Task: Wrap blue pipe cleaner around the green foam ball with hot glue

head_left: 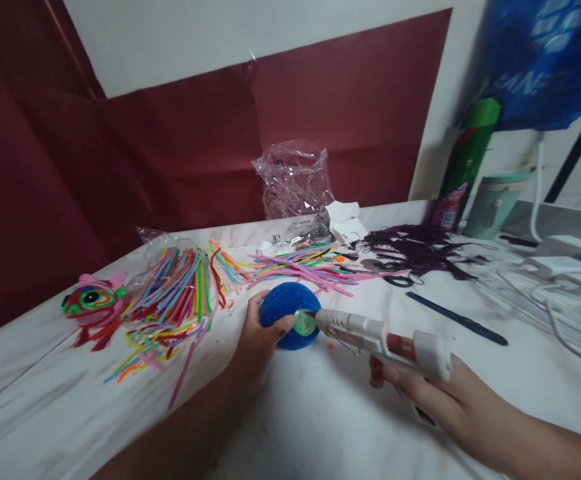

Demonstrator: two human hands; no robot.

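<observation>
My left hand is closed on a round blue ball-like piece whose surface looks wound with fine strands. A pale green patch shows on its near side, beside my left thumb. Wrapped round the handle of a white hot glue gun is my right hand. The gun points left, and its dark nozzle is at the edge of the green patch; whether it touches cannot be made out. The fingers behind the ball are hidden.
Colourful pipe cleaners lie in bundles behind and left, near a pink craft figure. Black scissors, purple strands, a dark blue stick, white cables and a green cup are right. A clear plastic bag stands at the back.
</observation>
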